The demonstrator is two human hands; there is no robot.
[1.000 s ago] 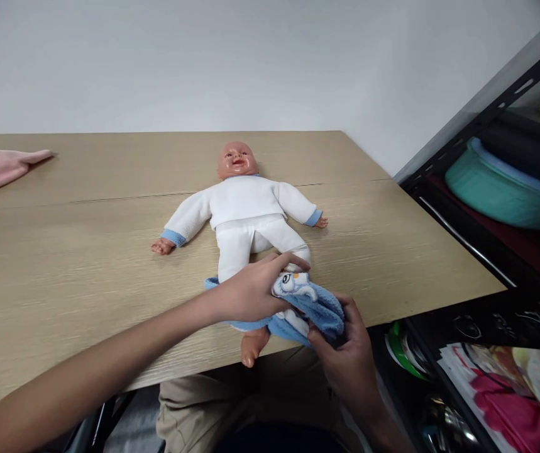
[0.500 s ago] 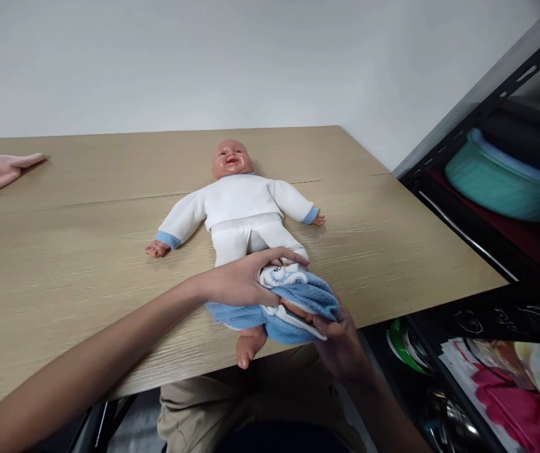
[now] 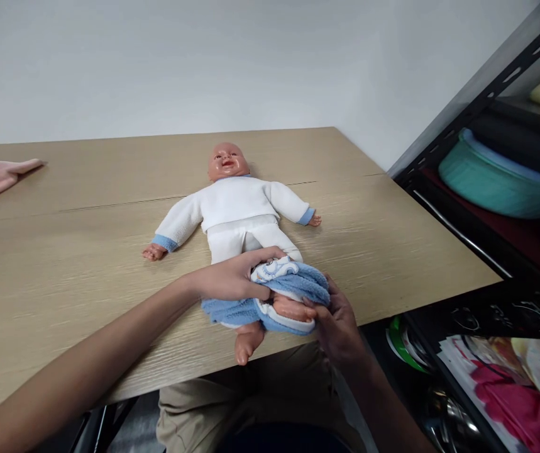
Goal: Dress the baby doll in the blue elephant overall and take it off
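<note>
On the table (image 3: 392, 239), one doll (image 3: 234, 207), one blue garment (image 3: 293, 289), two hands.

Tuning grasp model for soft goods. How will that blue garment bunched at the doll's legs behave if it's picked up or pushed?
Probably floppy: the blue garment bunches in folds between the left hand and right hand. Likely light for its size, since it looks like thin fleecy cloth. Pushed, it would probably crumple or drag on the table rather than slide or roll.
</note>
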